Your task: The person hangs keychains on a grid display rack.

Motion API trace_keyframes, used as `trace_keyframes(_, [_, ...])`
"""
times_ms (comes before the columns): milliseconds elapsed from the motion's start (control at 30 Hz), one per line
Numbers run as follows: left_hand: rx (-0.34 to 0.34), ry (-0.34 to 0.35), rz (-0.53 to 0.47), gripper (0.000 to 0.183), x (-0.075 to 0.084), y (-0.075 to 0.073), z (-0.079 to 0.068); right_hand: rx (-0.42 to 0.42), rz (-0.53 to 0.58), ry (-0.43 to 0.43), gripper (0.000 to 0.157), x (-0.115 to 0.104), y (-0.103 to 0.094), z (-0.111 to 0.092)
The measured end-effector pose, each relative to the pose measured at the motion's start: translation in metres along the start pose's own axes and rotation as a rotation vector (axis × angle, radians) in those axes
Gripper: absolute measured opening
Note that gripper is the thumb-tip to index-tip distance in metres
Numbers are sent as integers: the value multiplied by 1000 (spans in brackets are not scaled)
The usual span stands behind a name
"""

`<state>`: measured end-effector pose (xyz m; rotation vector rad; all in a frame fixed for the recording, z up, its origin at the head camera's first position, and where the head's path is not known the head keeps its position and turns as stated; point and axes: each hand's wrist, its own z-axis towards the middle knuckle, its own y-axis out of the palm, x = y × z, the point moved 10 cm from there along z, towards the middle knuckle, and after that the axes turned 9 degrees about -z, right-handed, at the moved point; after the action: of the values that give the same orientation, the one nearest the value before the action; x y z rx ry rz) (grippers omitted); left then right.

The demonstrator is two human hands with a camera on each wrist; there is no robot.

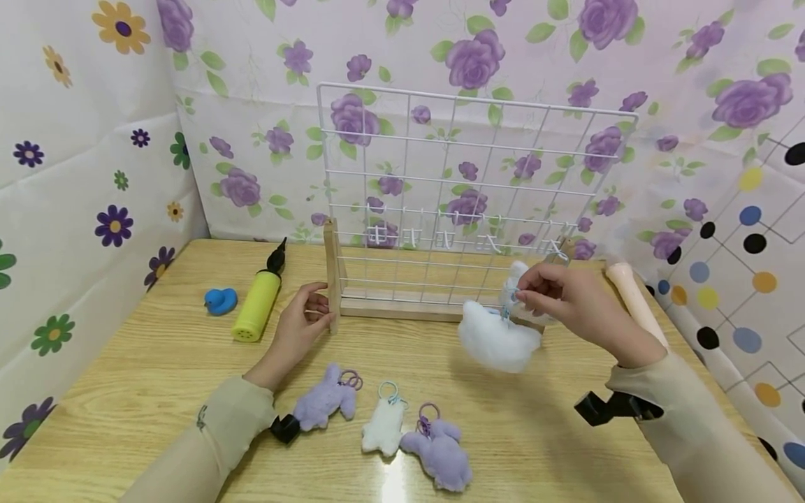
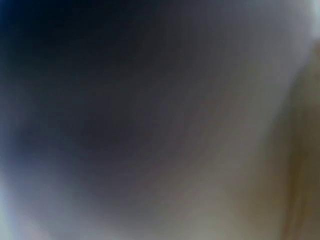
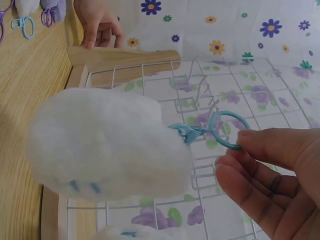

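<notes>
My right hand (image 1: 575,304) pinches the light blue ring (image 3: 227,130) of a white plush keychain (image 1: 499,342) between thumb and fingertips. The plush dangles in front of the lower right part of a white wire grid rack (image 1: 402,269). Just behind it, partly covered by my hand, is a second white plush (image 1: 517,271) by the rack's right end. At the rack's left side, my left hand (image 1: 300,318) grips the edge of the wooden post (image 1: 333,276) with thumb and curled fingers. The left wrist view is dark and blurred.
Several white hooks (image 1: 445,239) stick out from the grid. Nearer me lie a purple plush keychain (image 1: 323,402), a white one (image 1: 383,426) and another purple one (image 1: 440,457). A yellow hand pump (image 1: 258,304) and blue toy duck (image 1: 220,301) lie left; a pale tube (image 1: 635,300) lies right.
</notes>
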<state>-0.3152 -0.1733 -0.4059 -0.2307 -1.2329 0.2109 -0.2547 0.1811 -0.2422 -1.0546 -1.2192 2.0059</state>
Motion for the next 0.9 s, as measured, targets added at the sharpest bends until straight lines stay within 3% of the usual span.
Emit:
trace_keyframes(200, [5, 12, 12, 51, 2, -1, 2, 73, 6, 84, 9, 5, -10, 14])
trace_keyframes(400, [5, 13, 10, 50, 2, 0, 2, 116, -19, 106, 9, 9, -14, 27])
trace_keyframes(900, [8, 22, -3, 51, -1, 0, 0, 86, 45, 202, 15, 20, -6, 49])
